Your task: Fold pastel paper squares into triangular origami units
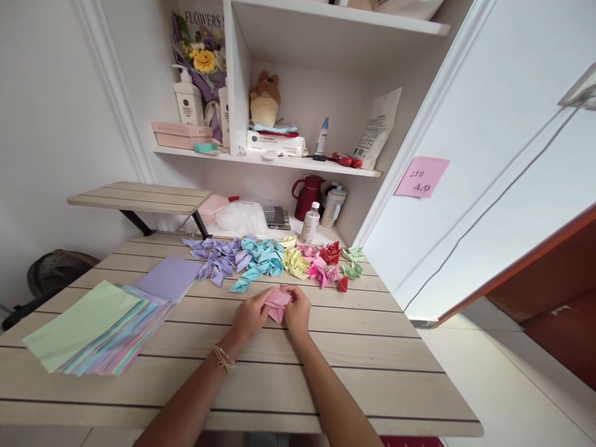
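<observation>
Pinching seemingly part-folded pink paper between left hand and right hand, over slatted tabletop. Apparently done, just beyond: color-grouped origami pieces. Not yet folded, at left: stacked colored sheets.

The broad pale slatted table looked to me like matt, grained wood. On its left, I saw a fanned stack of thin pastel paper sheets, smooth and unshiny; over its middle, a small pink folded paper piece, creased and matt. Beyond the table stood a glossy dark-red rounded jug, and a crumpled, translucent white plastic bag showed a soft sheen.
</observation>
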Demonstrator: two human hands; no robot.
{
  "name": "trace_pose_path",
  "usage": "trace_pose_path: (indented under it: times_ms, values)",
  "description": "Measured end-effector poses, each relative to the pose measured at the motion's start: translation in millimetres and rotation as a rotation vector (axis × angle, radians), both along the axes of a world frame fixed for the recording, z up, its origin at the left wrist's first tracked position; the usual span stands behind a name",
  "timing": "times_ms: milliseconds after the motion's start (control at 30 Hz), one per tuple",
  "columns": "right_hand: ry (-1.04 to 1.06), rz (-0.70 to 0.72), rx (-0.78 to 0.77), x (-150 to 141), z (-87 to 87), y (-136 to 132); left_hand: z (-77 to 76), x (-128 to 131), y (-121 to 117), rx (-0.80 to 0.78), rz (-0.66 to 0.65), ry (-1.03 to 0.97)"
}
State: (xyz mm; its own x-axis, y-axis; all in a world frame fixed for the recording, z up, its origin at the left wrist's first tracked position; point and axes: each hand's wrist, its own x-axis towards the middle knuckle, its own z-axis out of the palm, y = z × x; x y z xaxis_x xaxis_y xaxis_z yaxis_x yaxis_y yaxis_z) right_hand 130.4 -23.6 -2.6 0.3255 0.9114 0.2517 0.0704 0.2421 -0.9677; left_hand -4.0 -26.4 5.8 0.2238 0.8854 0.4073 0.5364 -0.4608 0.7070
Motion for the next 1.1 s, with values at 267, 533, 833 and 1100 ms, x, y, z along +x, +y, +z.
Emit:
trace_pose_path:
  times_ms: [267,533,833,1100]
  values:
    - [0.272,0.358,-0.074,20.8,5.4,7.7,-0.1,-10.4,9.3,-0.282,-0.191,-0.452]
    - [0.414,0.645,-0.248,33.3,11.7,3.0,9.7,-22.5,17.8,-0.358,-0.111,-0.626]
    - [0.287,0.604,-0.163,40.5,5.7,10.2,7.5,-27.1,18.2,-0.475,-0.157,-0.668]
    - [0.117,0.658,-0.121,35.0,10.4,5.4,9.1,-27.9,17.8,-0.337,-0.176,-0.542]
